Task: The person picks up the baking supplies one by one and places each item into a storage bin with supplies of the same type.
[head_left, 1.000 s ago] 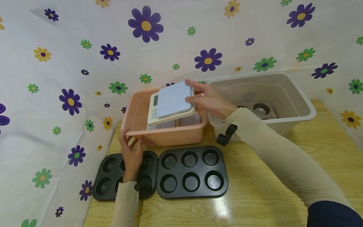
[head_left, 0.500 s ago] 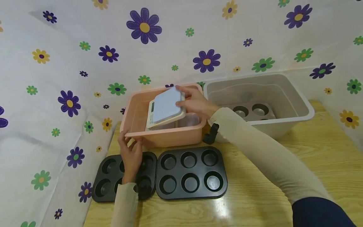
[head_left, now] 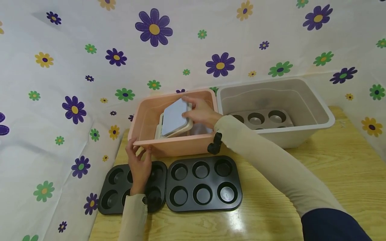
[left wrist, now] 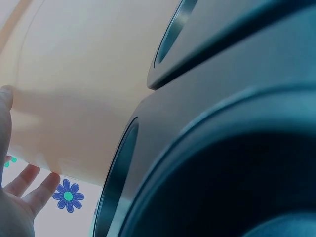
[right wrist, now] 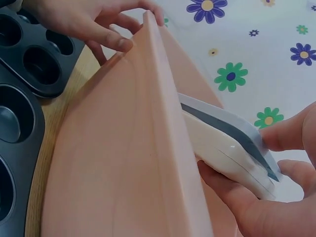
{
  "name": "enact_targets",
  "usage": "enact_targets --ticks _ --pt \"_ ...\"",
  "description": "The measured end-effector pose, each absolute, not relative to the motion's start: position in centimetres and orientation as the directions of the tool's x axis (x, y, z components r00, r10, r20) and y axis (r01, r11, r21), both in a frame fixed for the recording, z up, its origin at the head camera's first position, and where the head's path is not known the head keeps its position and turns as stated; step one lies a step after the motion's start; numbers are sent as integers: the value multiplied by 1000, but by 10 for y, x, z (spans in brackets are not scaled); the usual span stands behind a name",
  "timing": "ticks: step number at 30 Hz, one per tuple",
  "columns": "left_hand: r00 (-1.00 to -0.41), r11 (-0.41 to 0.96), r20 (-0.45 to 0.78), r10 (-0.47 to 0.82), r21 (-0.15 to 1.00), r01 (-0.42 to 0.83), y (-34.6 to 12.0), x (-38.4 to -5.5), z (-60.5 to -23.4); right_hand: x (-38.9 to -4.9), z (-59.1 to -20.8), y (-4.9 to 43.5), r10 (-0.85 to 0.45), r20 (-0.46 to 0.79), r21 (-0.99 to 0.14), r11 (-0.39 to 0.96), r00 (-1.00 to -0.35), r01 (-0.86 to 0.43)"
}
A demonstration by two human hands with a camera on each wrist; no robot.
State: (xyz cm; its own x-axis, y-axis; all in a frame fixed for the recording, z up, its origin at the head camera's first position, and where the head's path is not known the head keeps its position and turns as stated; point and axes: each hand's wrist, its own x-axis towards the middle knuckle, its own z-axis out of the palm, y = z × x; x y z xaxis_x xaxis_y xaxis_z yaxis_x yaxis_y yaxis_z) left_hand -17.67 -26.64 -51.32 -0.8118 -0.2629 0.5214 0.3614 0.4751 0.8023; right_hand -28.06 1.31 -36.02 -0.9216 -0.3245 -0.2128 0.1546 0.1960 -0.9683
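Note:
My right hand [head_left: 202, 112] grips the right end of a kitchen scale [head_left: 173, 117], which has a pale blue top and a cream body. The scale leans inside a pink plastic bin [head_left: 181, 147], its left end low and its right end raised. In the right wrist view, thumb and fingers pinch the scale [right wrist: 227, 150] from both faces. At the bin's front left corner my left hand [head_left: 139, 167] holds the rim, the thumb against the outer wall. Other contents under the scale are partly hidden.
Two dark muffin tins, one on the left [head_left: 110, 199] and one on the right [head_left: 202, 184], lie before the pink bin. A beige bin [head_left: 313, 124] stands to the right with a muffin tin [head_left: 284, 122] inside. A flowered cloth hangs behind.
My right hand has moved left and down, taking the scale's raised end deeper into the pink bin. My left hand stays at the corner.

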Motion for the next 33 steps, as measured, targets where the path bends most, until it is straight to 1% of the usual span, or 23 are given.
enact_targets --ticks 10,12,17,19,27,33 --pt "-814 496 515 -269 798 341 -267 -175 -515 -279 -368 9 -334 -219 -964 221 -917 150" --pt "-811 494 525 -259 793 356 -267 -175 -516 -279 -368 10 -346 -254 -953 248 -903 173" --pt "-809 490 529 -255 793 363 -267 -176 -517 -277 -359 12 -383 -366 -902 370 -848 222" --pt "-810 492 526 -258 793 358 -267 -176 -516 -275 -356 11 -389 -376 -894 390 -841 219" --pt "-814 485 519 -260 799 354 -266 -174 -515 -265 -356 16 -410 -322 -916 364 -853 170" --pt "-813 481 521 -260 800 359 -266 -176 -515 -260 -353 26 -459 -300 -944 269 -836 192"
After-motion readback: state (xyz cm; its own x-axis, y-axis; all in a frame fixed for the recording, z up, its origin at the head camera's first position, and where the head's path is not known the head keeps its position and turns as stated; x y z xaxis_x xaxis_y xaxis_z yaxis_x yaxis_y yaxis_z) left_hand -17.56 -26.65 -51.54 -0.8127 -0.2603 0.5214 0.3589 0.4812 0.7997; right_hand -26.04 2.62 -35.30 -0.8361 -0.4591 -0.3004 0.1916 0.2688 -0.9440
